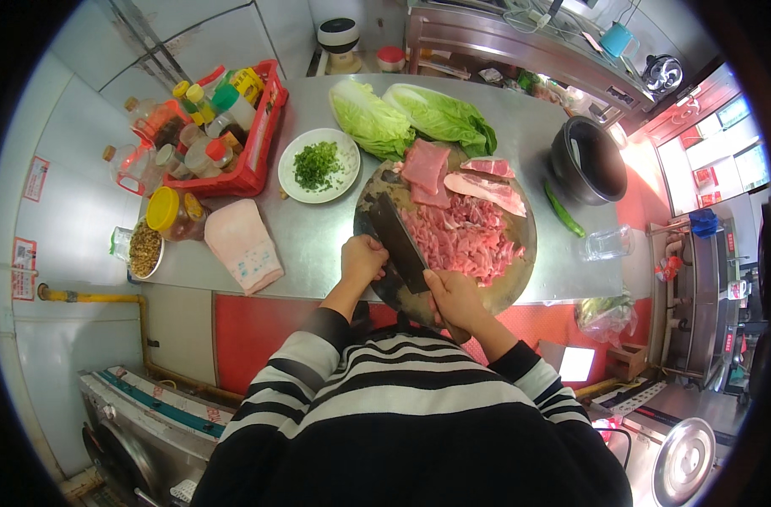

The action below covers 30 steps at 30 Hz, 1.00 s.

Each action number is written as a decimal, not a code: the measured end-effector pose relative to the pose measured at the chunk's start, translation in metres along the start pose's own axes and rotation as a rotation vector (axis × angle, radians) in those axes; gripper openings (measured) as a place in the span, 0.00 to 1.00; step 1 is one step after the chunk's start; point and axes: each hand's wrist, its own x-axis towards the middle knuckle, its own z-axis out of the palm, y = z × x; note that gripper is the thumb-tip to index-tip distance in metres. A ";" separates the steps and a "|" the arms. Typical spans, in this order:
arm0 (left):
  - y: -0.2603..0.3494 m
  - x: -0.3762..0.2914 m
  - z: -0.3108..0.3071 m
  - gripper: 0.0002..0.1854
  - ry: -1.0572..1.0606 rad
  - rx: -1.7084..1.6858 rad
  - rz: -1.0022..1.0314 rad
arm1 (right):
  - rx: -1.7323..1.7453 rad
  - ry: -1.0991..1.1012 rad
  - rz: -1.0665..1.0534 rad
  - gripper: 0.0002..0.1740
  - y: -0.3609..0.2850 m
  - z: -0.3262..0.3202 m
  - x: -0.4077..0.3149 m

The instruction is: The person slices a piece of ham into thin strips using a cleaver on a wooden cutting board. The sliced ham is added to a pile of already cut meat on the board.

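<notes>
My right hand (452, 301) grips the handle of a dark-bladed cleaver (398, 242) above the left part of a round wooden chopping block (518, 279). My left hand (364, 260) is curled at the cleaver's left edge; whether its fingers pinch anything cannot be told. Sliced raw meat (467, 237) is heaped on the block, right of the blade. Flat pieces of pink meat (425, 166) and fattier strips (485, 190) lie behind the heap. Two halves of napa cabbage (439, 114) rest beyond the block.
A plate of chopped green onion (319, 166) stands left of the block. Further left are a pork slab with skin (243, 244), a lidded jar (176, 214) and a red basket (268, 136) of bottles. At right are a black bowl (588, 160), a green chili pepper (564, 209) and a glass (608, 243).
</notes>
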 end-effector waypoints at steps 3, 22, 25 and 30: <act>0.002 0.001 -0.002 0.05 -0.021 -0.005 -0.020 | -0.005 0.007 -0.011 0.24 -0.001 0.001 -0.002; -0.014 0.000 -0.057 0.14 0.075 -0.061 0.136 | 0.131 0.071 -0.023 0.21 0.017 0.008 0.004; -0.001 0.019 -0.046 0.16 0.125 0.054 0.378 | 0.196 0.165 0.042 0.21 0.032 -0.002 0.002; 0.027 0.060 0.009 0.20 0.019 0.644 0.665 | 0.252 0.238 0.094 0.21 0.052 -0.019 -0.014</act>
